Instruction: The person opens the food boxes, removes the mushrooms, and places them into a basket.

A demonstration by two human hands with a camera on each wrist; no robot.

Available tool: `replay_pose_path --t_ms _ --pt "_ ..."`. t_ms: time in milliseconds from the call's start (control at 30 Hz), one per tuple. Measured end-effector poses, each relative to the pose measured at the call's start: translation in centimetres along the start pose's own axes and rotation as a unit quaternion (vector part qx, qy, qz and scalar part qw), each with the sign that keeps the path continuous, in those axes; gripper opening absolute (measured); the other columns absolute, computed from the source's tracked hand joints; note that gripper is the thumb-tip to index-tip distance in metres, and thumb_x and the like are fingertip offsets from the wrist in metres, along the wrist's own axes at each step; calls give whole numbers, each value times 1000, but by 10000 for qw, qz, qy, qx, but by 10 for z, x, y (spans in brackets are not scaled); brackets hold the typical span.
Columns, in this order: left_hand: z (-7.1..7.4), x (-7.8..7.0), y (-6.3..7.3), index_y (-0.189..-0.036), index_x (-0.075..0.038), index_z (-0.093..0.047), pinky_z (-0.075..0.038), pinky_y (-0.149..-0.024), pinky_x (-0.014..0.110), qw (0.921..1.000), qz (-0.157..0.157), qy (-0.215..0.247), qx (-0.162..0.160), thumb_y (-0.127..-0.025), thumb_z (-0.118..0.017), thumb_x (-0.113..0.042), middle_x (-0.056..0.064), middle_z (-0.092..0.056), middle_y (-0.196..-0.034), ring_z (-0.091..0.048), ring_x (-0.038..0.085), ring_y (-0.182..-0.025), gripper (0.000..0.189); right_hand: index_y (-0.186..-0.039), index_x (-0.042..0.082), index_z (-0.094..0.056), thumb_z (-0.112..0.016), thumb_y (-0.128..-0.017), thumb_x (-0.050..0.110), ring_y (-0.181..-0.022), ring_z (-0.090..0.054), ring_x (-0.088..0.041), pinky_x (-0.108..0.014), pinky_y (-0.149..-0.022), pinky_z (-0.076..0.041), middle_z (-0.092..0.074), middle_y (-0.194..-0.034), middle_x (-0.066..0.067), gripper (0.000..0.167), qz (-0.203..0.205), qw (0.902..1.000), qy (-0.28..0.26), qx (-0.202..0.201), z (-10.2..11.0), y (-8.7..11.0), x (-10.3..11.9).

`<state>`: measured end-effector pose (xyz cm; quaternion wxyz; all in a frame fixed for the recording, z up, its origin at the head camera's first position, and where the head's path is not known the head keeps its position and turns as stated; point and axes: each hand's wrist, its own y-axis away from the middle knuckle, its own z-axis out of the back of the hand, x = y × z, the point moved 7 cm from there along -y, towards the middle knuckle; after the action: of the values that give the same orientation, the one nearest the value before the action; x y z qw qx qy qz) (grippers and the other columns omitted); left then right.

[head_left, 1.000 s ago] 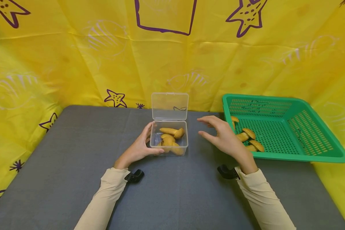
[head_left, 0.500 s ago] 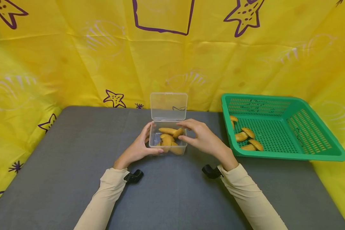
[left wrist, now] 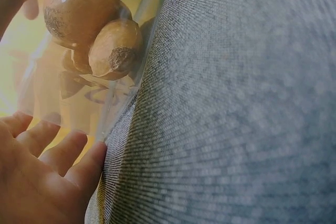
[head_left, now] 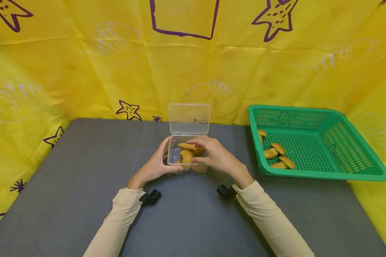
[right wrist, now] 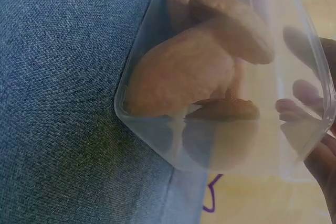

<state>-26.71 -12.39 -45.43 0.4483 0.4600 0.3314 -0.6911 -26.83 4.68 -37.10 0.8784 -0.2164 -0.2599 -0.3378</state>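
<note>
My left hand grips the left side of a small clear plastic box, thumb along its front and fingers at its far left. The lid stands raised at the back. Several tan mushrooms lie in the box; in the right wrist view, mushrooms show through its wall. My right hand reaches over the box's right side, fingers bent and spread from the thumb around a mushroom, its cap partly hidden. No firm pinch shows. In the left wrist view, mushrooms press near the clear wall.
A green slotted basket stands to the right with several mushrooms at its left end. Grey cloth covers the table. A yellow patterned curtain hangs right behind the table.
My right hand has moved left, from beside the basket to over the box, its fingers now among the mushrooms. My left hand keeps its grip on the box.
</note>
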Motion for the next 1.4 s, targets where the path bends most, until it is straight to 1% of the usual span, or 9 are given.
replay_pose_path --t_ms 200,433,533,667,833,1000,1200,1300,1400 --pt "0 0 1 -158 -20 -12 -28 -118 56 10000 26 -13 4 -79 -85 -21 12 -18 -165 -26 36 -149 107 -130 0 -62 -83 -80 12 -111 -66 -29 -38 -93 -56 -65 -128 -15 56 11 9999 0 158 -4 -7 0" --pt "0 -1 1 -158 -20 -11 -27 -119 54 10000 51 29 -1 -80 -85 -20 11 -18 -165 -25 34 -150 107 -131 1 -62 -81 -83 15 -113 -64 -25 -38 -95 -53 -67 -128 -12 54 31 9986 106 524 -14 -14 -1" --pt "0 0 1 -158 -21 -11 -27 -119 54 10000 68 63 -7 -80 -85 -19 11 -18 -165 -25 34 -150 108 -132 1 -63 -79 -84 17 -110 -65 -24 -37 -93 -54 -68 -125 -12 53 -50 9971 251 711 -18 -17 -3" --pt "-1 0 1 -158 -23 -10 -27 -119 54 9999 88 76 22 -80 -85 -20 10 -17 -165 -25 33 -150 108 -127 1 -66 -79 -84 17 -104 -65 -22 -35 -90 -54 -70 -120 -11 48 -162 9952 455 854 -21 -19 -3" --pt "-1 0 1 -158 -23 -9 -26 -119 54 9999 107 59 30 -80 -85 -21 9 -17 -165 -24 33 -151 109 -123 1 -68 -79 -85 17 -102 -68 -19 -33 -90 -55 -72 -118 -10 43 -313 9936 472 976 -22 -20 -2" --pt "-1 -1 1 -158 -25 -9 -26 -119 55 9999 122 31 42 -80 -85 -22 9 -17 -165 -24 33 -151 108 -121 3 -70 -78 -86 19 -98 -68 -16 -32 -89 -54 -74 -115 -7 40 -321 9919 543 1103 -22 -20 -2" --pt "0 -1 1 -158 -26 -10 -26 -119 55 9999 109 37 46 -80 -84 -22 9 -17 -165 -23 34 -151 107 -119 8 -72 -78 -85 20 -98 -66 -15 -33 -91 -52 -74 -110 -3 37 -156 9925 601 1056 -22 -20 -2" --pt "0 -1 1 -158 -26 -10 -26 -119 55 9999 116 47 38 -80 -84 -22 9 -17 -165 -24 33 -151 107 -120 9 -72 -78 -86 21 -95 -64 -13 -31 -88 -51 -72 -109 -2 37 -97 9935 614 955 -21 -19 -2" --pt "0 -1 1 -158 -27 -11 -26 -119 56 9999 134 58 42 -80 -85 -22 8 -17 -165 -24 34 -150 107 -123 9 -70 -76 -87 22 -93 -61 -13 -28 -82 -51 -70 -111 -3 38 -81 9952 536 816 -19 -17 -2"
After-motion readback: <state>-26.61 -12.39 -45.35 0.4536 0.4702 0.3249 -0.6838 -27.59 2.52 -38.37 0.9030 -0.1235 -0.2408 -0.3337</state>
